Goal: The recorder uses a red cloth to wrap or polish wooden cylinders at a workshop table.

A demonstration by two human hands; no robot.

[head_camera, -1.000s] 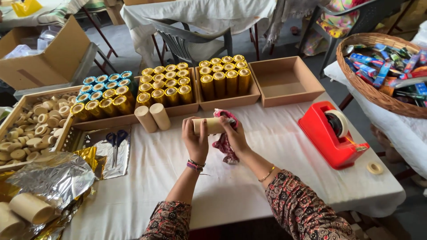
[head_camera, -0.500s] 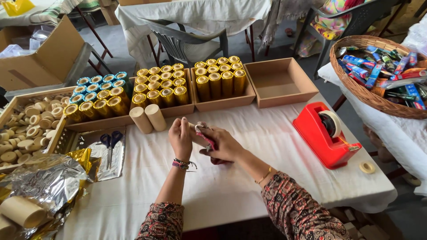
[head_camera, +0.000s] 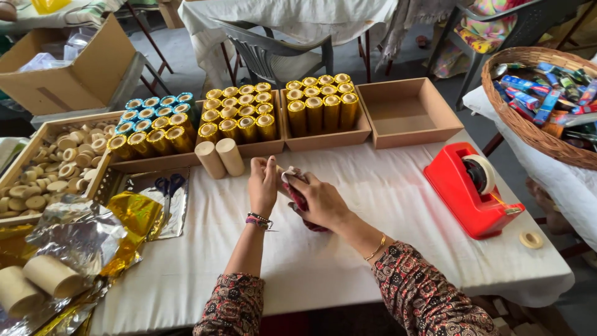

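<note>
Hands both on one cardboard tube (head_camera: pixel 283 173) mid-table – my left hand (head_camera: pixel 262 185) curled round its left end, my right hand (head_camera: pixel 320 200) pinching pink wrap (head_camera: pixel 297 193) against it. Tube axis runs left-right. Two bare tubes (head_camera: pixel 221 158) just beyond left hand, boxes behind; open cloth toward red tape dispenser (head_camera: pixel 472 190) – room there.

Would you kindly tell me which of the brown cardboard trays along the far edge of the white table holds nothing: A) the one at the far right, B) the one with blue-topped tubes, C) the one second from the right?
A: the far-right brown cardboard tray shows only its bare floor, while the other trays are packed with gold-wrapped tubes.
</note>
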